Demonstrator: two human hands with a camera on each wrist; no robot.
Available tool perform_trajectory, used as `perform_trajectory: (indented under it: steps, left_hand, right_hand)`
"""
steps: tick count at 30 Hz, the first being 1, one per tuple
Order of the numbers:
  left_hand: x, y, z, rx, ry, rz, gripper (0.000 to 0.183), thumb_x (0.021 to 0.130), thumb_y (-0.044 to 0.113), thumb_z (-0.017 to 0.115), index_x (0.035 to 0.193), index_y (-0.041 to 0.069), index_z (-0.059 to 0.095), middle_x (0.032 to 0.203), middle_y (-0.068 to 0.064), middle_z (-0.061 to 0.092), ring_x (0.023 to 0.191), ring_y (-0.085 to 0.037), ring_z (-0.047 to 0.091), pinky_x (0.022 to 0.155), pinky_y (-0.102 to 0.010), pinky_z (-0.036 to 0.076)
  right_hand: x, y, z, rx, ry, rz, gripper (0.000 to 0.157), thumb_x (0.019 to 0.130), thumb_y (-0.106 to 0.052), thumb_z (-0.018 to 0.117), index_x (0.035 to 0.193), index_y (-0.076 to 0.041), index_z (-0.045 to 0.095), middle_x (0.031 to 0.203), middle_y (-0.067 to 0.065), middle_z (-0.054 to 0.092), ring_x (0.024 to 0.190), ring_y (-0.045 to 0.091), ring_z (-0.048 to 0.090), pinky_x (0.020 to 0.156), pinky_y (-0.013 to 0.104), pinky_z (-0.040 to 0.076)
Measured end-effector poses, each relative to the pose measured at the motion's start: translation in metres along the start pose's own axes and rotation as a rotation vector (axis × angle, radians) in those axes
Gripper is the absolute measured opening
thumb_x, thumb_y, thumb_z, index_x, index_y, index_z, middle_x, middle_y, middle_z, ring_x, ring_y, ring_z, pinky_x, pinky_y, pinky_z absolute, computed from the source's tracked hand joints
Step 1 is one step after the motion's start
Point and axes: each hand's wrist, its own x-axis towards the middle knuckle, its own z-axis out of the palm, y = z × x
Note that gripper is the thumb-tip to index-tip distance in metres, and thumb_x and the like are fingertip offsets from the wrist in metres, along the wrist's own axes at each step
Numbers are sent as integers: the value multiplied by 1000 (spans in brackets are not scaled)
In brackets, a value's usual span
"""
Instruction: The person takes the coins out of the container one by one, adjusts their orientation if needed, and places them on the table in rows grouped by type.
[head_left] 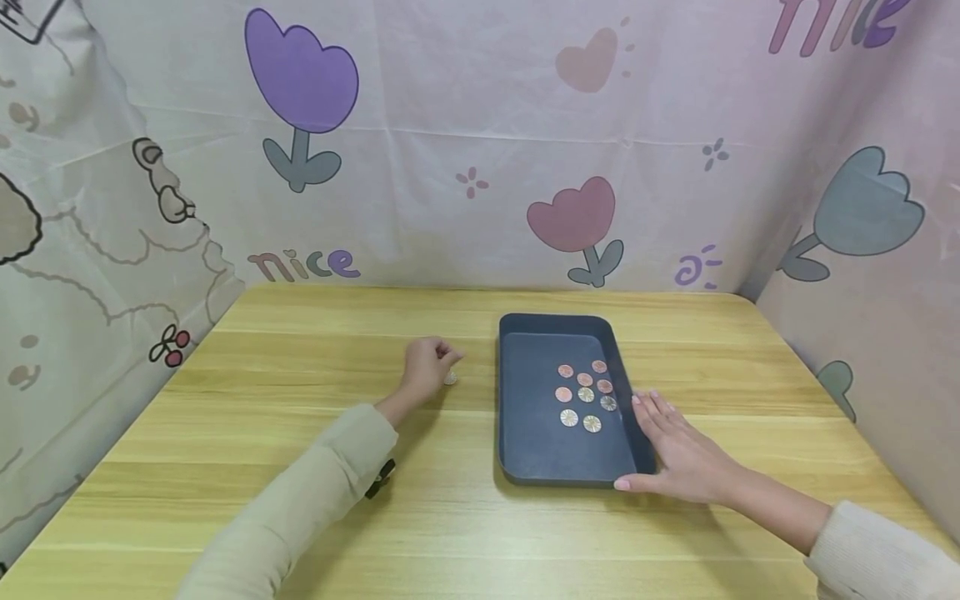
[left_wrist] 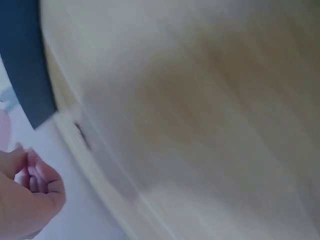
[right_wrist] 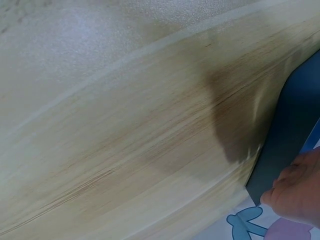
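Near one coin (head_left: 450,379), left hand (head_left: 428,367) is curled, grip can't be told tbh; tray (head_left: 532,433) is touched by straight-fingered right hand (head_left: 681,460).

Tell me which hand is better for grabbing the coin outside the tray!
Probably the left hand: it's close beside that coin, while the right hand is across the tray, touching its side.
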Motion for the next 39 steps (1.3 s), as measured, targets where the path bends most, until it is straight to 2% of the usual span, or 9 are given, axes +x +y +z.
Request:
perform_trajectory:
  steps: [6, 13, 18, 20, 23, 26, 31, 36, 39]
  left_hand:
    - [-8, 21, 17, -151, 37, 120, 18, 84, 15, 68, 80, -2, 65, 73, -13, 65, 61, -13, 55, 57, -20, 45]
    - [-24, 44, 44, -285, -19, 165, 16, 83, 15, 69, 84, -1, 66, 78, -13, 66, 64, -9, 51, 58, -16, 44]
    - [-33, 54, 64, -334, -57, 253, 14, 83, 11, 68, 82, -2, 65, 76, -13, 66, 63, -9, 54, 58, -17, 46]
    - [-36, 58, 71, -321, -58, 325, 14, 84, 12, 68, 82, -2, 65, 75, -11, 67, 63, -7, 55, 58, -17, 47]
    - [-40, 64, 80, -293, -94, 365, 14, 84, 13, 67, 82, -1, 65, 75, -8, 67, 63, -4, 55, 59, -15, 47]
    - [-43, 68, 90, -248, -145, 334, 13, 82, 13, 69, 82, 0, 66, 76, -8, 68, 63, -5, 55, 58, -14, 45]
    - [-45, 71, 103, -189, -225, 239, 13, 80, 10, 72, 85, -1, 66, 77, -10, 67, 63, -8, 54, 57, -14, 43]
    - [-47, 70, 108, -172, -275, 170, 17, 75, 6, 75, 86, -3, 67, 78, -12, 66, 64, -7, 53, 58, -13, 44]
    - [-48, 70, 108, -165, -294, 155, 19, 72, 4, 77, 86, -4, 67, 76, -12, 65, 63, -5, 48, 59, -13, 42]
  right_hand:
    - [0, 0, 0, 3, -10, 6, 113, 67, -67, 66, 140, 10, 27, 147, 28, 26, 136, 46, 20, 104, 57, 27]
    - [0, 0, 0, 6, -9, 4, 113, 67, -67, 66, 140, 10, 27, 147, 28, 26, 136, 46, 20, 104, 58, 27]
    - [0, 0, 0, 8, -6, 2, 113, 67, -67, 66, 140, 10, 27, 147, 29, 26, 136, 46, 20, 105, 58, 26]
    - [0, 0, 0, 5, -4, -1, 113, 67, -67, 66, 140, 11, 27, 147, 29, 26, 136, 47, 20, 105, 58, 26]
    - [0, 0, 0, 4, -4, -2, 114, 67, -67, 66, 140, 11, 27, 146, 29, 26, 136, 47, 21, 105, 58, 26]
    - [1, 0, 0, 6, -5, -1, 113, 67, -67, 66, 140, 11, 27, 147, 29, 26, 136, 47, 20, 105, 58, 26]
    - [1, 0, -1, 3, -9, 0, 113, 67, -67, 66, 140, 10, 27, 147, 29, 26, 136, 46, 20, 105, 58, 26]
    - [1, 0, -1, 14, -15, 9, 114, 67, -67, 66, 140, 10, 26, 147, 28, 26, 136, 46, 20, 105, 58, 26]
    - [0, 0, -1, 20, -18, 13, 114, 67, -67, 66, 141, 9, 26, 148, 28, 25, 137, 46, 19, 105, 58, 25]
